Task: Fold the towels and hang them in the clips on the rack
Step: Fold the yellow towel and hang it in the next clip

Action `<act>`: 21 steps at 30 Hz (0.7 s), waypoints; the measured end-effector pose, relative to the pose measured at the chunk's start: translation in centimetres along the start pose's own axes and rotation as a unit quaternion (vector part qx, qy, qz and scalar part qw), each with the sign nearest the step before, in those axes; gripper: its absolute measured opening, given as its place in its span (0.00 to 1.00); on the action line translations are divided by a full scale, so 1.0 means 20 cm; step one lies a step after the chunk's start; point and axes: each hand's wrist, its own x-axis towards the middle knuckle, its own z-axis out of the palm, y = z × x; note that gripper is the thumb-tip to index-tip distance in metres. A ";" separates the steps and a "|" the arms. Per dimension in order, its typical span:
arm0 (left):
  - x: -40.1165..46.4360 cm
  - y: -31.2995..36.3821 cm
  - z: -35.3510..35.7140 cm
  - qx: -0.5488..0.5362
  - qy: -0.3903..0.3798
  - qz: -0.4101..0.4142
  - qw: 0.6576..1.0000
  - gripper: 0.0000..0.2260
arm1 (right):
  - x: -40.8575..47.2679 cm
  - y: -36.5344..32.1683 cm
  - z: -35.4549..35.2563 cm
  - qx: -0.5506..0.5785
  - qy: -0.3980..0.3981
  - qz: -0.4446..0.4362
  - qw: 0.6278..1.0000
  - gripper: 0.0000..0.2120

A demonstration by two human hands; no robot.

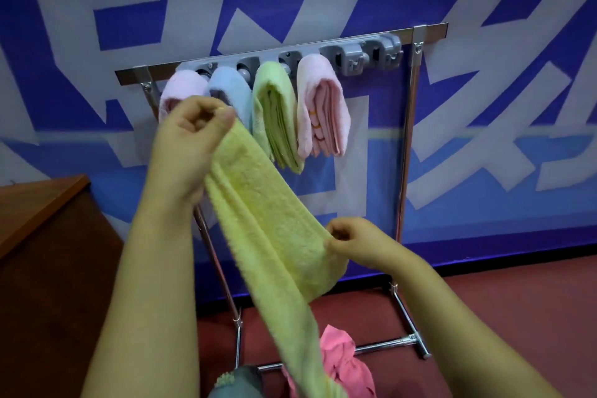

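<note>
A yellow towel (268,220) stretches diagonally in front of the rack. My left hand (190,142) pinches its upper end, raised near the hung towels. My right hand (358,244) pinches its side edge lower down, and the towel's long tail hangs to the bottom of the view. On the metal rack (408,145), the grey clip bar (355,58) holds several folded towels: pale pink (181,87), light blue (231,90), green (277,113) and pink (323,107). Two clips at the bar's right end hold nothing.
A pink cloth (342,362) lies heaped on the red floor by the rack's base bar (381,346). A brown wooden table (38,203) stands at the left. A grey and green item (239,381) shows at the bottom edge. A blue and white wall stands behind.
</note>
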 end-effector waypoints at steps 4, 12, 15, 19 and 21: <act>0.03 -0.05 -0.14 -0.015 0.047 -0.005 0.999 0.08 | -0.03 0.09 -0.14 -0.048 0.037 0.027 0.998 0.07; -0.02 -0.23 -0.29 -0.091 0.137 -0.060 0.985 0.07 | -0.11 0.11 -0.43 0.261 0.273 -0.031 0.926 0.09; -0.05 -0.27 -0.30 -0.117 0.130 -0.088 0.981 0.08 | -0.13 0.10 -0.49 0.435 0.225 -0.043 0.871 0.11; -0.09 -0.33 -0.28 -0.160 0.135 -0.159 0.965 0.07 | -0.13 0.12 -0.50 0.583 0.153 -0.033 0.797 0.13; -0.12 -0.36 -0.26 -0.189 0.160 -0.199 0.948 0.10 | -0.13 0.09 -0.47 0.622 0.149 -0.011 0.768 0.12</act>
